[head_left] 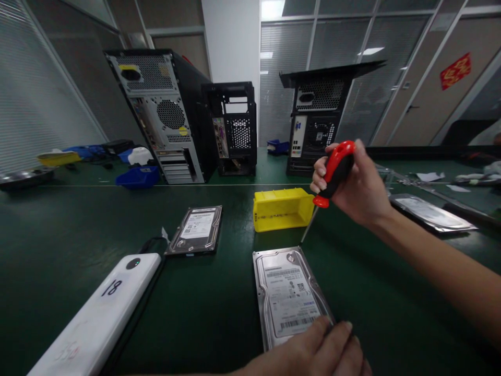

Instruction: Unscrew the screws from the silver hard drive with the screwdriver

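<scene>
Our right hand (354, 183) grips the red screwdriver (332, 175), tip at the near hard drive's (287, 292) far right corner. Left hand (324, 350) lies flat on its near edge, grasping nothing. Cover on; unscrewing looks barely begun. 1 more drive (198, 230) waits left.

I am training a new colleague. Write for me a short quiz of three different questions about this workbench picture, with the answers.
1. True or false: the right hand holds a screwdriver with a red and black handle.
2. Which thing does the left hand press on? A) the yellow bin B) the nearer hard drive C) the white device marked 18
3. How many computer cases stand at the back of the green table?

Key: 1. True. 2. B, at its near corner. 3. Three.
</scene>
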A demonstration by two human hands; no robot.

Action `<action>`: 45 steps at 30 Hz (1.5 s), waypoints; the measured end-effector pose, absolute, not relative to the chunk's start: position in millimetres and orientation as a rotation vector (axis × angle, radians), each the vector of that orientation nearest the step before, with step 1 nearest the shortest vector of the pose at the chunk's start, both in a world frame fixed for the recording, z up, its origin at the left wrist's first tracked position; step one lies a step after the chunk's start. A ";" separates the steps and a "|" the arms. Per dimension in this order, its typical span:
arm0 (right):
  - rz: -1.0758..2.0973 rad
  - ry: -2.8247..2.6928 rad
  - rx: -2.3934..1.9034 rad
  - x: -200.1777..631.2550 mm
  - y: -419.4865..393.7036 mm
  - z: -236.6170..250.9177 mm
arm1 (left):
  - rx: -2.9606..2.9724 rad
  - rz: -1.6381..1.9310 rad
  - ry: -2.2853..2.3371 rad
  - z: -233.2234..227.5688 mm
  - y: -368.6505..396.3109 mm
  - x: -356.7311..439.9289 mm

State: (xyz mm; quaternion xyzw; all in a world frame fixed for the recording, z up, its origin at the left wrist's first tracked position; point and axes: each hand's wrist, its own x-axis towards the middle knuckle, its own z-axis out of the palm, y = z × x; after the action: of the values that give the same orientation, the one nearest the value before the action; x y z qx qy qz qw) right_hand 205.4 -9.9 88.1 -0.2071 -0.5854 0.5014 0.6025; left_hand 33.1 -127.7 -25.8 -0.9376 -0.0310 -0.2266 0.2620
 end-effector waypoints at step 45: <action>1.159 -1.305 -0.469 202.9 -14.2 87.1 | -4.237 -0.783 -1.260 -19.6 31.1 14.9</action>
State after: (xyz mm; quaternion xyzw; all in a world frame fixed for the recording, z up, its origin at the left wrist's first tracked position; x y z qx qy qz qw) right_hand 202.9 -14.2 87.1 -0.2040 -0.5671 0.5037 0.6189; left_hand 14.9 31.1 -19.6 -0.7375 -0.2192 -0.1363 -0.6241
